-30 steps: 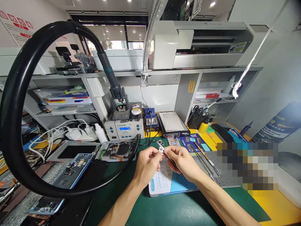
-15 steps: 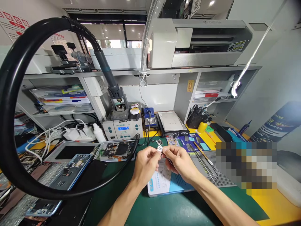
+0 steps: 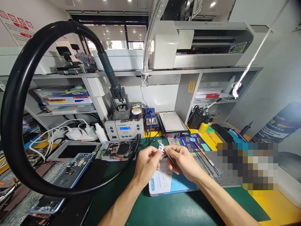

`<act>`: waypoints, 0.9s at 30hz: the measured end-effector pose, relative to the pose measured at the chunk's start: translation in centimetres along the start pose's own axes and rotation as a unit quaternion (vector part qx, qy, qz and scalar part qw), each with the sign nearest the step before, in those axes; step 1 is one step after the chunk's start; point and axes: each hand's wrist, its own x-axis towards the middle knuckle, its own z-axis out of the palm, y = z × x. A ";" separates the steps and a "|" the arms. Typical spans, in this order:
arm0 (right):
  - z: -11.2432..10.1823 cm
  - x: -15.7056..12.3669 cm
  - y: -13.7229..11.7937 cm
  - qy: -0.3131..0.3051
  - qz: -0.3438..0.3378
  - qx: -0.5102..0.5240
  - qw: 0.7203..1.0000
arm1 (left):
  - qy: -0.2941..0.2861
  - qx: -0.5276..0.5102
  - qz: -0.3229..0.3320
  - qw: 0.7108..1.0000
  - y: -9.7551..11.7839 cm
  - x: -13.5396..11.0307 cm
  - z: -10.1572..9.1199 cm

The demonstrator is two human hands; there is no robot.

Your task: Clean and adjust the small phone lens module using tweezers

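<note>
- Green mat [image 3: 162,212] carries a flat blue-and-white box [image 3: 172,185], beneath the hands.
- Left hand [image 3: 148,160]: fingers pinch a small metal part [image 3: 161,148], held up near the box's far edge.
- Right hand [image 3: 183,160]: fingers grasp a thin tool [image 3: 171,159] beside the part; contact between the two cannot be confirmed.
- Circuit board [image 3: 121,148] lies left of the hands.
- Grey machine [image 3: 122,134], display lit blue, stands behind the board.

An opened phone [image 3: 72,172] marks this repair workshop.
</note>
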 end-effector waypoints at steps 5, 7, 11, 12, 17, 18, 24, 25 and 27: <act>0.1 -0.2 -0.1 -0.001 0.003 -0.024 1.000 | 0.000 -0.002 0.000 1.000 -0.1 0.0 -0.1; 0.0 -0.1 0.1 -0.002 0.000 -0.029 1.000 | -0.002 -0.002 0.000 1.000 -0.2 0.0 -0.1; -0.2 0.1 0.4 -0.010 -0.005 -0.038 0.999 | -0.004 -0.004 -0.003 1.000 -0.2 -0.1 -0.1; -0.2 0.1 0.4 -0.012 -0.006 -0.041 0.999 | -0.004 -0.005 -0.004 1.000 -0.1 -0.1 -0.1; -0.2 0.1 0.6 -0.012 -0.015 -0.074 0.997 | 0.002 -0.004 -0.007 1.000 -0.1 -0.1 0.0; -0.1 0.1 0.7 -0.009 -0.018 -0.082 0.996 | 0.004 -0.004 -0.008 1.000 -0.1 0.0 0.0; 0.1 0.2 1.4 0.018 -0.038 -0.099 0.994 | 0.005 0.000 -0.011 1.000 -0.5 0.1 0.1; 0.1 0.3 1.5 0.023 -0.039 -0.100 0.994 | 0.005 0.000 -0.011 1.000 -0.5 0.0 0.1; 0.2 0.3 1.5 0.032 -0.037 -0.090 0.995 | 0.003 0.001 -0.009 1.000 -0.5 0.0 0.2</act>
